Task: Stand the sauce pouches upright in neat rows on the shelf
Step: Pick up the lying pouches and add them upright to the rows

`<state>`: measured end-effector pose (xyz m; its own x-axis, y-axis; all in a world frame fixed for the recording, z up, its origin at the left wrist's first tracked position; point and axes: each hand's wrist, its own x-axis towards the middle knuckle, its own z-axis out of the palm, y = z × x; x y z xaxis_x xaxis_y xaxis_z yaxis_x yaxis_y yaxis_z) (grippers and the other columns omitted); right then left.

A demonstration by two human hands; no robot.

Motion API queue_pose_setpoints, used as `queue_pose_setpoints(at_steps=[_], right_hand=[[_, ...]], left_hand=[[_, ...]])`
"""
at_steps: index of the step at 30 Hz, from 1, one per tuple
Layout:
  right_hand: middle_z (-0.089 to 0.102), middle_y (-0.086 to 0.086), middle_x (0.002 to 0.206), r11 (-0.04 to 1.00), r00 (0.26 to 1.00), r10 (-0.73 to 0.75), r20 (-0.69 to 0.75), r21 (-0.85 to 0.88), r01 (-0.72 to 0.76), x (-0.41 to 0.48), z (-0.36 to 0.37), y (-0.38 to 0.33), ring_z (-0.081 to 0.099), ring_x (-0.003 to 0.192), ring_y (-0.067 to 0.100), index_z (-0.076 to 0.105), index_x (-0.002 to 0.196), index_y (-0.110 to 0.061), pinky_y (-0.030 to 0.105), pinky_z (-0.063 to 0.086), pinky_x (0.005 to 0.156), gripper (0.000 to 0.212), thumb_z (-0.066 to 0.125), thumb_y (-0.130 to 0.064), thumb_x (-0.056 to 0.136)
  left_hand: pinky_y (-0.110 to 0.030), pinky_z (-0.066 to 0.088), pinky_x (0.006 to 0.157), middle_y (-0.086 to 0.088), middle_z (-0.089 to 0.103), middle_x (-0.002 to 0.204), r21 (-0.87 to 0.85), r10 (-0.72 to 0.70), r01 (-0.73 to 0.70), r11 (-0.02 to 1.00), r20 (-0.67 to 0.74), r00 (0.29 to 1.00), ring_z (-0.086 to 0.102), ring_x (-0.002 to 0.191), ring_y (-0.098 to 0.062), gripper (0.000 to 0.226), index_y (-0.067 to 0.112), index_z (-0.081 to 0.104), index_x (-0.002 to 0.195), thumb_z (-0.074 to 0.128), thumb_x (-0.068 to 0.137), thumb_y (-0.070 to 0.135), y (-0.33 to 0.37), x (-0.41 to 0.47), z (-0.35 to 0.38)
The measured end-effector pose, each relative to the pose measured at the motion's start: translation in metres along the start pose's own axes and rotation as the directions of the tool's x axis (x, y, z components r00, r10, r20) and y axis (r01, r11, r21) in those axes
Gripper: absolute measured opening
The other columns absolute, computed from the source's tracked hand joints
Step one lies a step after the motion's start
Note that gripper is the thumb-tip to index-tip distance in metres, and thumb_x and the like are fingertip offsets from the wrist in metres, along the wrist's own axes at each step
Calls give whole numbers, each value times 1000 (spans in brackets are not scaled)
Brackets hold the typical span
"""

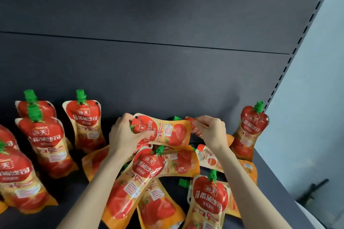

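Observation:
Red-and-orange tomato sauce pouches with green caps fill the dark shelf [186,83]. One pouch [163,131] is held sideways above the pile. My left hand [124,135] grips its cap end, and my right hand [212,129] pinches its bottom edge. Several pouches stand upright in rows at the left [84,122], and one more [250,130] stands at the far right. A loose heap of pouches [149,174] lies flat under my hands.
The shelf's dark back panel [167,15] rises behind the pouches. A slotted upright post [297,42] runs along the right side. The shelf's front right edge [279,182] drops off to a pale floor with a dark object on it.

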<state>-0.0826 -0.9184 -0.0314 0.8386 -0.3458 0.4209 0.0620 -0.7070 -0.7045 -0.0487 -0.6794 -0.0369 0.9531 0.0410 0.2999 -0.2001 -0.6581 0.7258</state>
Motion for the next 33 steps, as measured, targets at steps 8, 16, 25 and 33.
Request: queue_pose_setpoints(at_steps=[8,16,25,33], right_hand=[[71,-6,81,888,997,61,-41,458,-36,7,-28,-24,68,77,5,71,88,-16,18,56,68,8,64,-19,87],[70,-11,81,788,997,-28,-72,612,67,-18,-66,-67,68,77,0,67,89,-20,12,51,61,11,57,-17,92],[69,-4,79,727,991,-102,85,686,16,-75,-66,-120,67,72,2,53,94,-11,13,50,58,19,43,-27,98],[70,1,78,683,969,25,245,704,-195,-135,-7,-162,67,71,15,59,89,-11,31,54,65,25,54,-35,92]], left_hand=[[-37,57,76,6,61,104,-435,16,-46,899,-74,997,64,94,-13,53,42,58,103,85,61,24,35,-2,-19],[-33,58,71,8,72,83,-635,-72,-66,769,-190,979,69,80,-7,26,24,69,89,82,66,24,94,-35,-42],[-38,55,76,0,72,86,-742,-40,-129,657,-206,978,69,85,-16,17,18,65,87,70,75,29,101,-100,-89],[-32,54,75,5,72,94,-753,-165,-42,657,-198,966,69,89,-10,20,20,63,101,66,82,27,38,-142,-151]])
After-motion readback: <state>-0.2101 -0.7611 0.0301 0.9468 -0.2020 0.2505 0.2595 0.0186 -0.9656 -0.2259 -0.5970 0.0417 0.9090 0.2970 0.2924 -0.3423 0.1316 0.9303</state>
